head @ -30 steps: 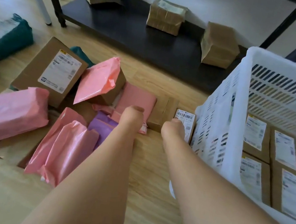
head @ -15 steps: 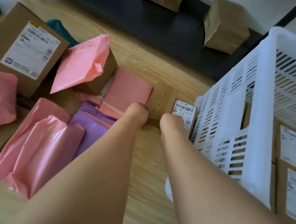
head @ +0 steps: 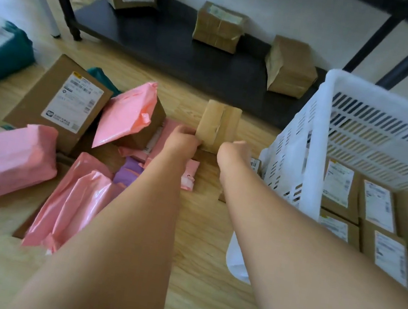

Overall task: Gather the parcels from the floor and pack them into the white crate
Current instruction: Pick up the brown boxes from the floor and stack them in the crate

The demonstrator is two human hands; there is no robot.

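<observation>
Both hands clamp a small taped cardboard box, tipped up on its edge beside the white crate.

The left hand [head: 183, 141] grips the small cardboard box [head: 217, 127] at its lower left side and the right hand [head: 235, 151] at its lower right, so the box stands between them with its taped face toward the camera. It sits just left of the white crate [head: 302, 148], whose slotted wall is near the right hand; labelled brown boxes [head: 379, 206] fill the crate's floor. Left of the hands, pink mailer bags [head: 126, 112], a purple mailer [head: 129, 172] and a large labelled carton [head: 69, 103] lie jumbled on the wooden floor [head: 198, 233]. Farther back, three brown boxes rest on a dark low shelf [head: 167, 41].
</observation>
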